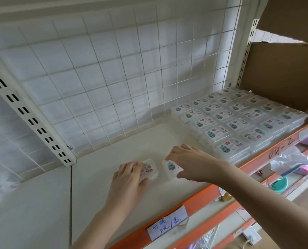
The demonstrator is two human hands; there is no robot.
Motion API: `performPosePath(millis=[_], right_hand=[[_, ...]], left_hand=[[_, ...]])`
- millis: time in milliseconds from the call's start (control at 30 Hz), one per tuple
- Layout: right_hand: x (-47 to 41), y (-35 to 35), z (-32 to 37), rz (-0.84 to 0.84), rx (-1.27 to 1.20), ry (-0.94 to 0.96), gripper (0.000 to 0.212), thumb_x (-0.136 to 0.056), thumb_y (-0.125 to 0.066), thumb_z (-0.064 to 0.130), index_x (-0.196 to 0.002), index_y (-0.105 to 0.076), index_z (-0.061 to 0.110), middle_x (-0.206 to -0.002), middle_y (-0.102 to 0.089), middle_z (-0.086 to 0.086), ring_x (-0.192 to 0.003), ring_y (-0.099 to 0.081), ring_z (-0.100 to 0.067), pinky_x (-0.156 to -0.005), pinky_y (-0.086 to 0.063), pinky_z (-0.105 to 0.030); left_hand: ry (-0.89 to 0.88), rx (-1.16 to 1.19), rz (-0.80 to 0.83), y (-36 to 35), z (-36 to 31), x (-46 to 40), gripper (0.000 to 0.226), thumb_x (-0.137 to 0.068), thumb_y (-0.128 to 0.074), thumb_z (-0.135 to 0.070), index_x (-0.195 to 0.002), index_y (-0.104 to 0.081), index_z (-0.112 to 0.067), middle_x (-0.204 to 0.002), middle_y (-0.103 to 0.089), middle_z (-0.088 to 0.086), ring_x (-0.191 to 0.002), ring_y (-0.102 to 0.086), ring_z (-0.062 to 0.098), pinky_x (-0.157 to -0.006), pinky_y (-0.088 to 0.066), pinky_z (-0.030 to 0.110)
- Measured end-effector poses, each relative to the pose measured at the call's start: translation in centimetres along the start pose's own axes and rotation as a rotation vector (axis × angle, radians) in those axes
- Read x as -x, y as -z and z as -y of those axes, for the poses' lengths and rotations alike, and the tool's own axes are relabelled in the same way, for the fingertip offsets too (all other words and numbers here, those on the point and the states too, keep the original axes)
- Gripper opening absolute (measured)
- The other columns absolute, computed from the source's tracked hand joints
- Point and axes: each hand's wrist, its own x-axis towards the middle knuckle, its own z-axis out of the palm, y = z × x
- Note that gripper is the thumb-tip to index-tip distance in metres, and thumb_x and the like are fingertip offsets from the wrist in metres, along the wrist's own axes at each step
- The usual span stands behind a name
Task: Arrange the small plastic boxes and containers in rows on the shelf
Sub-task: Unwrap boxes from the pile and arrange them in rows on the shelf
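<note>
Currently in stock, listed left to right:

Wire grid back panel (99,83), white, behind the shelf (47,203); slotted upright (29,121) at its left.

Left hand (130,178): fingers curled over a small clear box (149,170), gripping it against the shelf surface. Box lies flat, printed label up; long axis appears to run from front-left toward back-right, though the hand hides much of it.

Second clear box (171,168): just beside the first, a narrow gap between them, flat, teal motif up, long axis roughly parallel to its neighbour.

Right hand (187,161): fingertips and thumb pinch this second box from its right side.

Handwritten paper tag (167,224) on the orange front rail (203,196).

Stacked block of matching boxes (239,123): neat rows at the shelf's right, well apart from the two in hand, labels up. Cardboard carton (284,74) beyond.

Step judged in hand: setting two boxes down to start a fresh row left of the block. Next move likely calls for squaring both with the existing rows and closing the gap.
</note>
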Motion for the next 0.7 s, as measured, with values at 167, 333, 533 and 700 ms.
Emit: performPosePath(millis=[167,333,533,700], right_hand=[[-2.4,0.4,-1.2,-0.153,0.018,-0.066,0.039,-0.083,-0.042,-0.009,-0.114,-0.054,0.012,-0.116,-0.048,-0.004,-0.103,-0.048,-0.023,-0.073,-0.046,-0.034],[-4.9,0.0,-2.0,-0.232,0.042,-0.200,0.031,-0.083,-0.048,-0.009,-0.110,-0.051,0.008,-0.112,-0.050,-0.008,-0.101,-0.051,-0.026,-0.065,-0.040,-0.030],[-4.5,0.0,-1.6,-0.165,0.035,-0.218,0.025,-0.095,-0.044,0.017,-0.116,-0.054,0.009,-0.118,-0.051,-0.007,-0.109,-0.051,-0.025,-0.075,-0.042,-0.032],[-6.2,-2.2,-2.7,-0.153,0.066,-0.197,0.057,-0.098,-0.038,0.026,-0.144,-0.021,-0.002,-0.149,-0.024,-0.018,-0.139,-0.024,-0.028,-0.110,-0.026,-0.034]], left_hand=[[0.093,0.085,-0.032,-0.9,-1.3,-2.9,0.040,-0.089,-0.059,-0.026,-0.127,-0.054,-0.011,-0.128,-0.048,0.007,-0.124,-0.037,0.027,-0.097,-0.038,0.034],[0.203,0.093,-0.082,-2.1,-2.7,-6.2,0.025,-0.093,-0.054,-0.024,-0.115,-0.057,-0.014,-0.113,-0.044,0.003,-0.115,-0.037,0.021,-0.074,-0.045,0.032],[0.221,0.047,-0.100,-3.0,-2.8,-8.3,0.035,-0.093,-0.045,-0.014,-0.126,-0.052,-0.024,-0.121,-0.046,-0.003,-0.118,-0.040,0.017,-0.079,-0.045,0.030],[0.219,0.023,-0.175,-4.0,-2.8,-10.0,0.038,-0.090,-0.046,-0.010,-0.125,-0.054,-0.024,-0.122,-0.050,-0.005,-0.119,-0.044,0.019,-0.096,-0.030,0.028]])
